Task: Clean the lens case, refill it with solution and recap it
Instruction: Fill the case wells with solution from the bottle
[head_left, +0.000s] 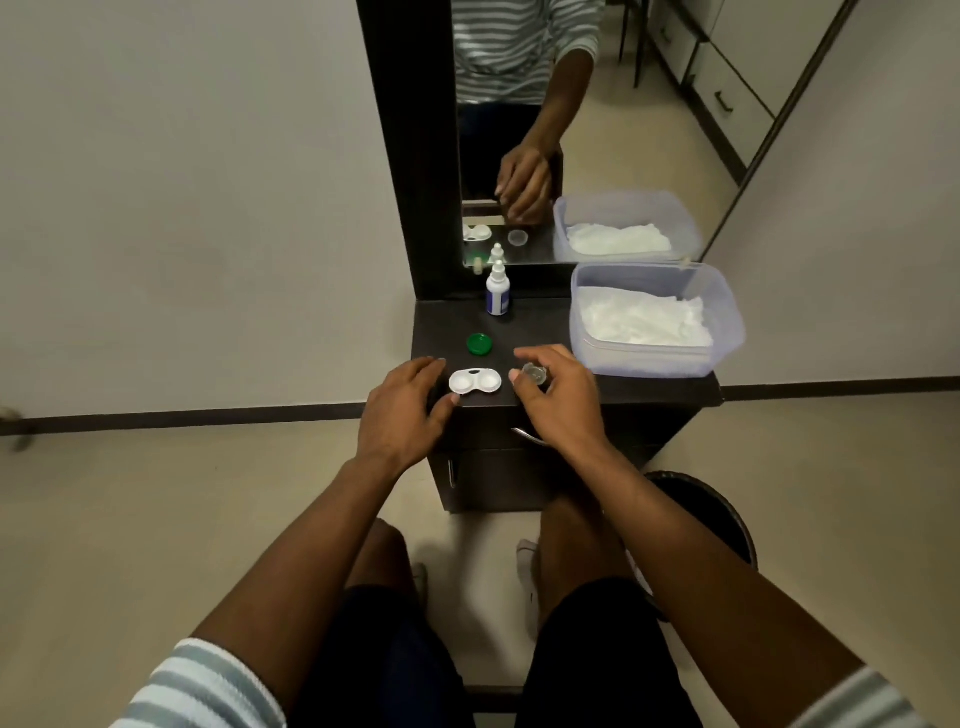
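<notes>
The white lens case (475, 381) lies flat near the front edge of the dark table (550, 322), both wells uncapped. My left hand (402, 410) rests just left of it, thumb close to the case's left end, holding nothing. My right hand (556, 397) is just right of the case, fingertips closed on a small clear cap (534, 373). A green cap (479, 344) lies behind the case. The white solution bottle (497, 290) with a blue label stands upright at the back, against the mirror.
A clear plastic tub (727, 322) holding white tissue fills the table's right side. A mirror (519, 130) rises behind the table. A dark bin (717, 514) stands on the floor to the right, below the table. My knees are under the front edge.
</notes>
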